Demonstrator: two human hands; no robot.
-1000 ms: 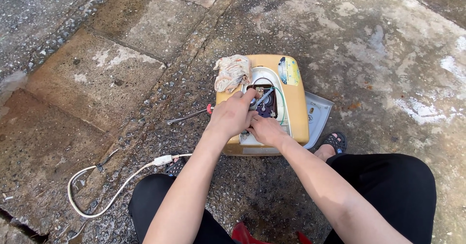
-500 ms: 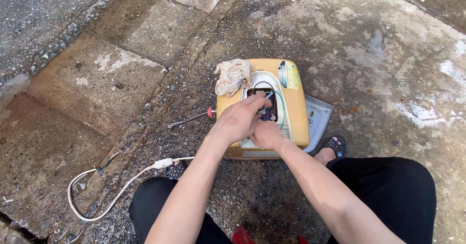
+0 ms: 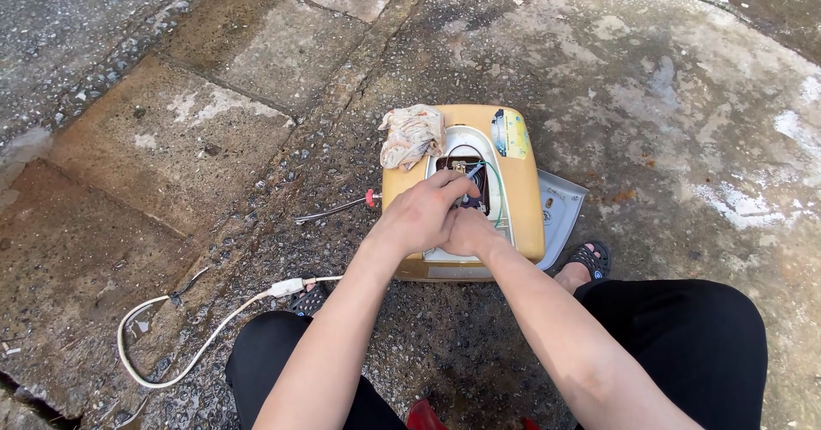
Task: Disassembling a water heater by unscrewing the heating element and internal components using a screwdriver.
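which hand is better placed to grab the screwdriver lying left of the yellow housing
Probably the left hand. It rests over the open cavity of the yellow appliance housing, on the side where the red-tipped screwdriver lies on the ground. The right hand is tucked under it, farther from the tool.

I see both hands meeting over the open middle of a yellow appliance casing (image 3: 522,199) lying on wet paving. My left hand (image 3: 423,216) covers the dark opening with its wires (image 3: 489,192), fingers curled at them; my right hand (image 3: 466,233) sits just beneath it, touching. A crumpled rag (image 3: 412,135) rests on the casing's far left corner. A red-handled screwdriver (image 3: 338,209) lies left, a white cord (image 3: 205,332) nearer.
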